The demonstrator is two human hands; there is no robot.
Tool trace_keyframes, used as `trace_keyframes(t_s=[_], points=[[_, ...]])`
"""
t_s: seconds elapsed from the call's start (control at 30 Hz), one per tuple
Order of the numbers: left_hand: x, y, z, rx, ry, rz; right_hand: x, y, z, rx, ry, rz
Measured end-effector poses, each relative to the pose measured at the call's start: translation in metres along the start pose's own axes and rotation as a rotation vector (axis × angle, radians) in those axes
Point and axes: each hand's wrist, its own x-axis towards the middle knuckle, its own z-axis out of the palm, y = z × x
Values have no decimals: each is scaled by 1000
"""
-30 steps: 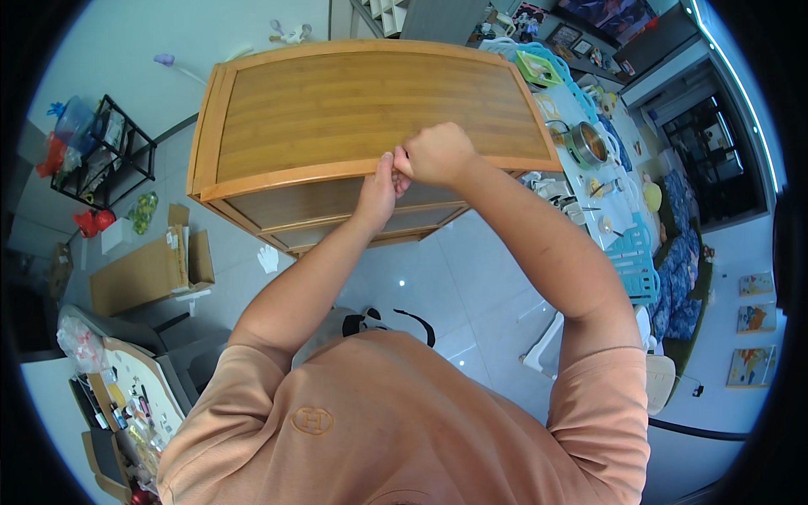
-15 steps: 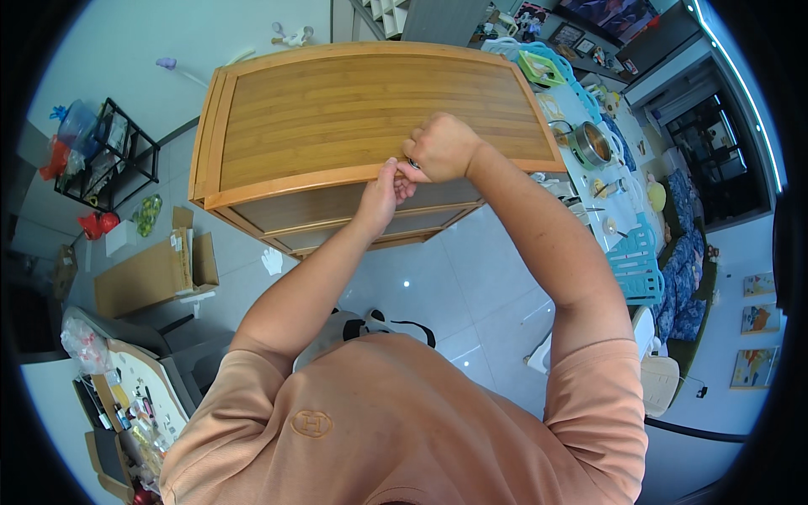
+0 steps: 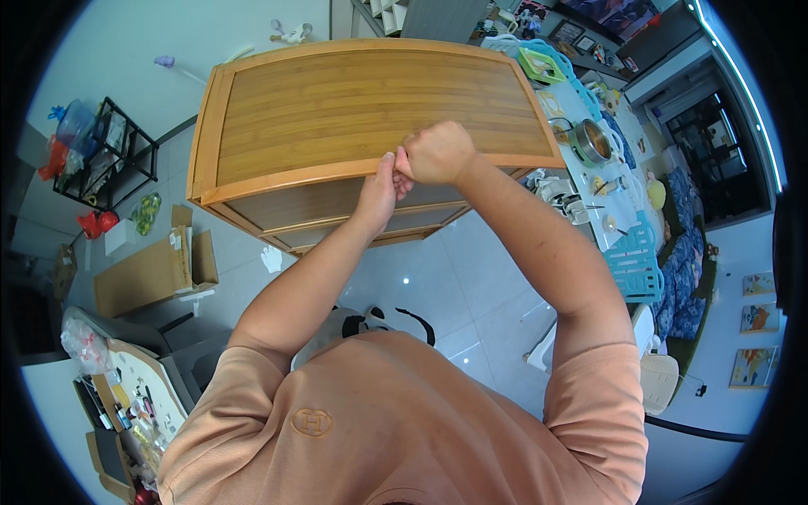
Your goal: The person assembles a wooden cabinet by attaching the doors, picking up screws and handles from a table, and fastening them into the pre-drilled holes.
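Note:
Before me stands a wooden cabinet (image 3: 337, 109), its bamboo-grained top framed by lighter wood strips. My right hand (image 3: 439, 153) is closed in a fist over the front edge of that top, right of its middle. Whatever it holds is hidden inside the fingers. My left hand (image 3: 382, 189) meets it from below left, just in front of the edge, with thumb and fingers pinched together against the right hand's thumb side. What lies between those fingertips cannot be seen. Below the edge, the cabinet's front panels (image 3: 295, 206) are partly covered by my left hand and forearm.
On the right is a long table with a metal pot (image 3: 592, 143), a green tray (image 3: 540, 67) and a blue plastic basket (image 3: 633, 263). A cardboard box (image 3: 147, 273) and a black wire rack (image 3: 109, 160) stand at left. A white glove (image 3: 271, 258) lies on the floor.
My right fist has turned slightly and shifted a little left and down. A small dark glint that showed beneath it is now hidden. My left hand stays almost in place.

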Motion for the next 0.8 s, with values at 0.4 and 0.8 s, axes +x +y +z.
trace_keyframes(t_s=[0.4, 0.8], points=[[3, -3, 1, -69, 49, 40, 0, -20, -13, 14, -121, 252], [1, 6, -1, -24, 71, -70, -20, -11, -7, 150, 55, 273]])
